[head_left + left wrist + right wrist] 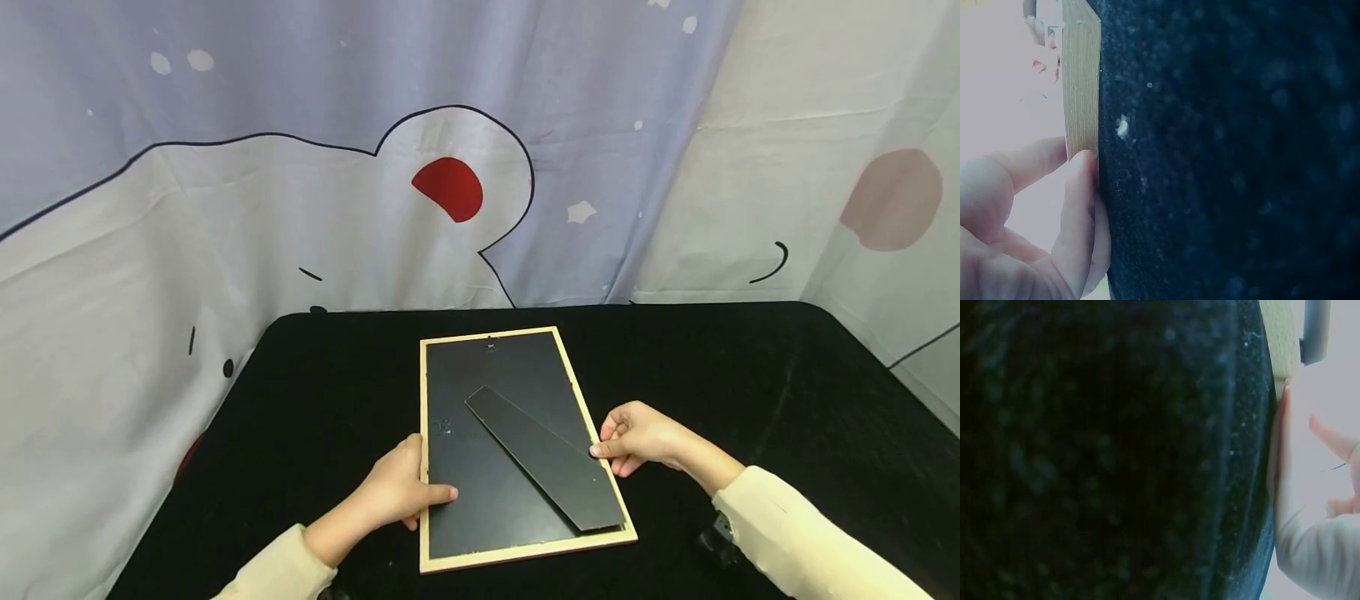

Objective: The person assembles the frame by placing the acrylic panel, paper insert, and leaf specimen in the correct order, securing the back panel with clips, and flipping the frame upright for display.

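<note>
A picture frame [517, 450] lies face down on black cloth, with its dark backing and pale wooden border showing. Its black easel stand [547, 467] slants across the back from the upper middle to the lower right corner. My left hand [408, 483] grips the left border, thumb over the backing and fingers at the outer side. In the left wrist view, fingertips meet the wooden edge [1082, 87]. On the opposite side, my right hand [637, 437] holds the right border, thumb at its top and fingers beside it. The right wrist view shows a fingertip at the wooden border [1280, 344].
Black cloth [322, 400] covers the table. Behind it hangs a pale curtain [337, 225] with a printed cartoon figure, and more curtain runs along the left and right sides. A small dark device [722, 537] sits under the right sleeve.
</note>
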`<state>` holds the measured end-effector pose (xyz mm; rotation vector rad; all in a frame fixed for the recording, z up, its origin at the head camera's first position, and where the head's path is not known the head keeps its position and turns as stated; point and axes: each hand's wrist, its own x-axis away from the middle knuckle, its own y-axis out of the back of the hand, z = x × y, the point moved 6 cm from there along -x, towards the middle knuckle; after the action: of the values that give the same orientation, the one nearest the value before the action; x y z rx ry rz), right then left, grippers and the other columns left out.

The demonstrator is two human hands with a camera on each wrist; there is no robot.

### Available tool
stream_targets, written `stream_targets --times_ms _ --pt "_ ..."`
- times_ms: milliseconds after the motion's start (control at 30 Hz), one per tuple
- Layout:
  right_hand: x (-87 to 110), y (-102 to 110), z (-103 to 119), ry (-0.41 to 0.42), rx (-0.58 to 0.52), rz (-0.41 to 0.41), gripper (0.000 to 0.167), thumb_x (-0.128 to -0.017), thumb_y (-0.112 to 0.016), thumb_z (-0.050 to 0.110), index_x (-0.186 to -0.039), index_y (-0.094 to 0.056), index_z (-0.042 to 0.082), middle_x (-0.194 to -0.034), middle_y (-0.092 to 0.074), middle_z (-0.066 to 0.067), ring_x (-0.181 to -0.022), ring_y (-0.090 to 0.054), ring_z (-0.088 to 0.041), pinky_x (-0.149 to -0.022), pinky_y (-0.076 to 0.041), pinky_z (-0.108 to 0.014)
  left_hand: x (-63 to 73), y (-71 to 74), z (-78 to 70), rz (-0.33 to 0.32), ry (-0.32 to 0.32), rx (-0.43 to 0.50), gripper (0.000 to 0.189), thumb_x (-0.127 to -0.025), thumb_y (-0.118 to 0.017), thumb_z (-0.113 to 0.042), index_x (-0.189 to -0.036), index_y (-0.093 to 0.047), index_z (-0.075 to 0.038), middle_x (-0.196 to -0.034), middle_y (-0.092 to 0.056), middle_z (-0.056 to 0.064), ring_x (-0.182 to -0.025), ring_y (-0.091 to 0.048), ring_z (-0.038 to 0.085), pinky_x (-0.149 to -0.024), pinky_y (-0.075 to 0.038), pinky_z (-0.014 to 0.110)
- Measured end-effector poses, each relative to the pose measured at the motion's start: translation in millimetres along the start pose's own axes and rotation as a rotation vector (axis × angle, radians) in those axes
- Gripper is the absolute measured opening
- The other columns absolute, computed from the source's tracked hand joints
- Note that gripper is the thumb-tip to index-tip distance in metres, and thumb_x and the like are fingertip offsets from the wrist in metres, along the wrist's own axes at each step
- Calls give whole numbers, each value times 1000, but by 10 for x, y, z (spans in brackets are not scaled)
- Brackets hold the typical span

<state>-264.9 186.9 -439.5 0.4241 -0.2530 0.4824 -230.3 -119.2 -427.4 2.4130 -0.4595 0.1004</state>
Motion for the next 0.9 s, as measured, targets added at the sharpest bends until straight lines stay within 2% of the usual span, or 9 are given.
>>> stream_targets --times_ms 633,900 --pt "-32 1 44 6 48 -23 19 -78 -75 4 -73 -58 0 -56 -60 -4 -46 -58 -8 -49 -51 -22 16 12 -34 -9 13 -11 73 -74 -82 -12 -126 -38 16 -69 -54 11 -36 -55 13 -36 -47 31" --pt "10 -44 68 22 88 -19 19 -82 -72 6 -81 -55 -2 -60 -58 -4 -49 -58 -10 -50 -52 -23 -5 0 5 21 -8 -25 76 -75 -82 -15 -127 -36 16 -67 -55 9 -37 -55 13 -37 -47 30"
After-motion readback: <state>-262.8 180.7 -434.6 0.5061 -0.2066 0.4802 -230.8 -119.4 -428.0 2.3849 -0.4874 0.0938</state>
